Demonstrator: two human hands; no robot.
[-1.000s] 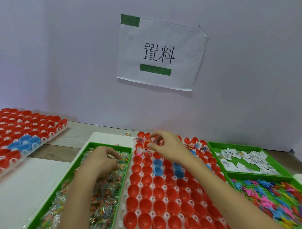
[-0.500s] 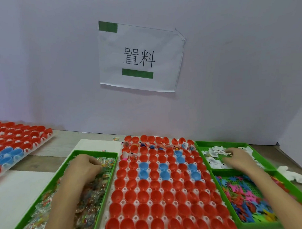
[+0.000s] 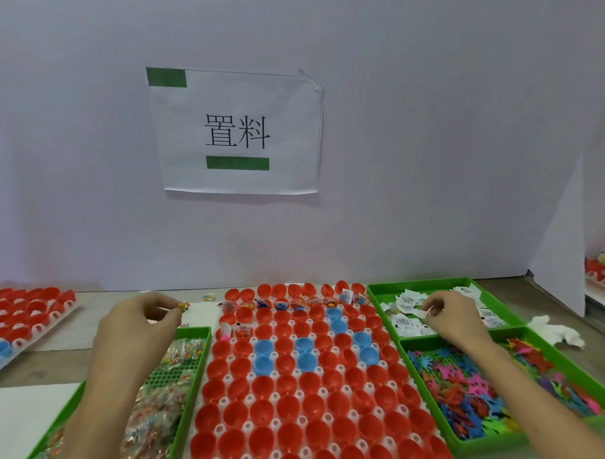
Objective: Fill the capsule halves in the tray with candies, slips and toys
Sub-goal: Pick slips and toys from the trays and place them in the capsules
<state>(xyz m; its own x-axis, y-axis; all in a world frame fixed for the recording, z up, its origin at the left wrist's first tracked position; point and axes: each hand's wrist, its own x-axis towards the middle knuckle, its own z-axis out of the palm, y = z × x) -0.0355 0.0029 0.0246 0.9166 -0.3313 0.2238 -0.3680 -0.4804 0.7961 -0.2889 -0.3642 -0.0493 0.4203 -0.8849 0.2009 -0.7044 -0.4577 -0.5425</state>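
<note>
A white tray (image 3: 217, 429) in the middle holds rows of red capsule halves (image 3: 293, 406) and a few blue ones (image 3: 305, 344). Some halves in the far rows hold items. My left hand (image 3: 136, 324) is raised over the far end of the green candy tray (image 3: 193, 382) and pinches a small candy packet (image 3: 183, 305). My right hand (image 3: 451, 318) is in the green slip tray (image 3: 375, 292) and pinches a white paper slip (image 3: 425, 312). The green toy tray (image 3: 434, 413) with colourful plastic toys lies in front of it.
A second tray of red capsule halves (image 3: 29, 314) lies at the far left. A white wall with a paper sign (image 3: 237, 132) stands close behind the trays. Crumpled white paper (image 3: 558, 332) lies right of the slip tray. A white partition (image 3: 558, 241) stands at the right.
My left hand has lifted out of the candy tray with a candy packet. My right hand went from the capsule tray to the slip tray and now pinches a slip.
</note>
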